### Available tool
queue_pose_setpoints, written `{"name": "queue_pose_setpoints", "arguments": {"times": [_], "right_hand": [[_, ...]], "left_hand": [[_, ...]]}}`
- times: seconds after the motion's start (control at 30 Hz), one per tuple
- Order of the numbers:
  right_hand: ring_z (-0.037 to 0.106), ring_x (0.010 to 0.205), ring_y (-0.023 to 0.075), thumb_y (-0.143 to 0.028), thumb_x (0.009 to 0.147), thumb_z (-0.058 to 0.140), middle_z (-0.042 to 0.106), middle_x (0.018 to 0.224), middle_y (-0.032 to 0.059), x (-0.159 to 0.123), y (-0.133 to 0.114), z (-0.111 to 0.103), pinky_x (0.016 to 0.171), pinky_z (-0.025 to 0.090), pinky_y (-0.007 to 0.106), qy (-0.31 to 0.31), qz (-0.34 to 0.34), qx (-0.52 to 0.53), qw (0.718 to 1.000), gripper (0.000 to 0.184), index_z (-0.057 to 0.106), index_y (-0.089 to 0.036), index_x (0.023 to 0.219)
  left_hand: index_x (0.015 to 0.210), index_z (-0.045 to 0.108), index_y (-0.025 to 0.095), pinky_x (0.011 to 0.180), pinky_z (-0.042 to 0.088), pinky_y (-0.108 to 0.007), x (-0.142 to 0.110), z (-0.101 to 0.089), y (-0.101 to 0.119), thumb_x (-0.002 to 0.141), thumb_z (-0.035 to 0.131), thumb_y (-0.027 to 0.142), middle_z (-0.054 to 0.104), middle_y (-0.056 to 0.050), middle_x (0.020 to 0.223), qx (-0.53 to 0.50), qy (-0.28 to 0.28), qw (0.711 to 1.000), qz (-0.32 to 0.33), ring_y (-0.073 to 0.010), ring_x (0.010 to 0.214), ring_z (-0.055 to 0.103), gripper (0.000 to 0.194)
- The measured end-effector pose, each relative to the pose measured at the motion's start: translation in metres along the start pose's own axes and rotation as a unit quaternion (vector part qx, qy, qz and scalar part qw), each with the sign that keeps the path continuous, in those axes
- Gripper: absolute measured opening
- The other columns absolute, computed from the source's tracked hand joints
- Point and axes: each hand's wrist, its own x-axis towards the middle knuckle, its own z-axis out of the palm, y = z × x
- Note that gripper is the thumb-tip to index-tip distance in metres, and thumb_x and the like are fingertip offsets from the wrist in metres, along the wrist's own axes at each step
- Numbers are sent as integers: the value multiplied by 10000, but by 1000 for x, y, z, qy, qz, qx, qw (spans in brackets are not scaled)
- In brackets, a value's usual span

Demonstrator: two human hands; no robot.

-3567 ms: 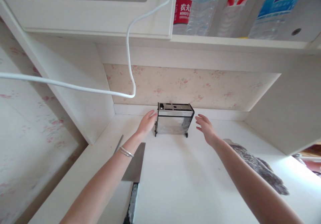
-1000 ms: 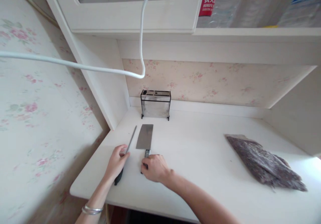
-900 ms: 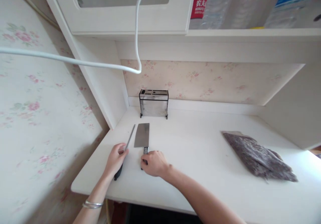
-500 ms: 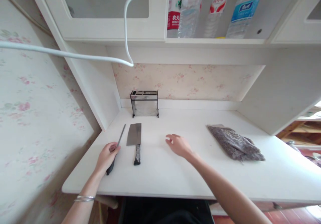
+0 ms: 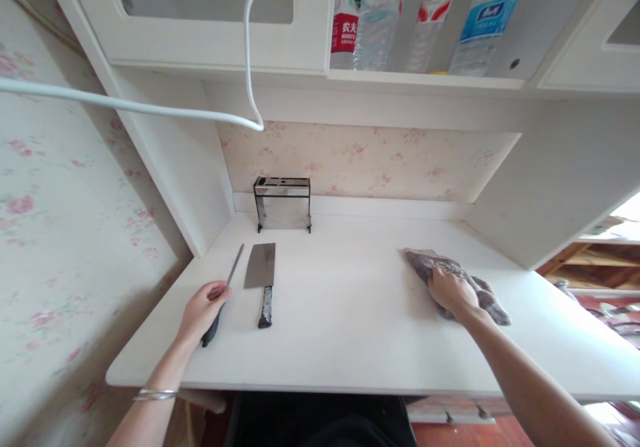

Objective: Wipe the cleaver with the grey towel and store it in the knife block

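Note:
My left hand [image 5: 201, 307] lies curled over the black handle of a narrow knife [image 5: 233, 270] at the left of the white counter [image 5: 340, 313]. A cleaver [image 5: 261, 272] with a black handle lies just right of it, untouched. My right hand [image 5: 449, 290] rests on a dark speckled cloth [image 5: 487, 297] at the right, fingers bent down onto it. A steel knife rack [image 5: 283, 203] stands empty against the back wall.
A white cable [image 5: 150, 107] hangs across the upper left, below the cabinet [image 5: 200, 33]. Several water bottles [image 5: 380, 13] stand on the shelf above. A side wall [image 5: 565, 187] closes the right end of the counter.
My right hand left the cleaver's handle and moved right across the counter onto the cloth. My left hand stayed on the narrow knife's handle.

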Motion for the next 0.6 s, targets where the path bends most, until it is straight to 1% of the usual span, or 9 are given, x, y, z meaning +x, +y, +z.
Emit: {"name": "queue_pose_setpoints", "arguments": {"times": [0.07, 0.17, 0.3, 0.4, 0.5, 0.6], "right_hand": [[644, 947, 351, -279, 873, 380, 669, 1022, 239, -4, -30, -9, 796, 444, 433, -8, -35, 14, 999, 404, 625, -85, 1130], [639, 972, 316, -299, 835, 432, 686, 1045, 179, -11, -87, -15, 809, 444, 385, -15, -104, 50, 993, 378, 662, -157, 1099], [634, 988, 269, -345, 857, 422, 700, 1059, 110, -25, -173, -11, 814, 440, 331, -15, -191, 113, 975, 357, 687, -212, 1057], [635, 988, 268, -355, 876, 414, 703, 1054, 113, -32, -229, -8, 826, 435, 337, -16, -229, 152, 961, 362, 683, -202, 1063], [636, 990, 281, -384, 895, 400, 699, 1060, 132, -36, -273, -8, 826, 437, 358, -22, -253, 179, 950, 390, 671, -185, 1093], [642, 968, 283, -452, 918, 364, 696, 1054, 145, -42, -299, -12, 807, 450, 364, -29, -279, 199, 939, 452, 673, -165, 1080]], "left_hand": [[979, 646, 199, 980, 448, -375, -3, 0, 4, 678, 670, 504, 706, -86, 1042, 11, 5, 1000, -2, -259, 1024, 638, 429], [974, 654, 199, 969, 451, -368, -7, 1, 8, 695, 655, 504, 706, -80, 1030, 13, 13, 1000, 4, -255, 1008, 638, 413], [978, 662, 202, 965, 450, -364, -9, 1, 10, 720, 630, 483, 706, -72, 1036, 2, 24, 1000, 9, -251, 1006, 639, 383], [972, 668, 209, 955, 454, -353, -8, 1, 8, 738, 602, 470, 710, -59, 1037, 0, 30, 999, 11, -245, 997, 644, 357], [962, 675, 213, 955, 450, -355, -6, 1, 5, 740, 592, 469, 712, -53, 1039, -1, 39, 999, 7, -245, 987, 648, 348], [963, 678, 210, 978, 431, -364, -6, 2, 3, 736, 592, 468, 705, -58, 1066, -6, 56, 998, 4, -249, 1013, 637, 354]]}}
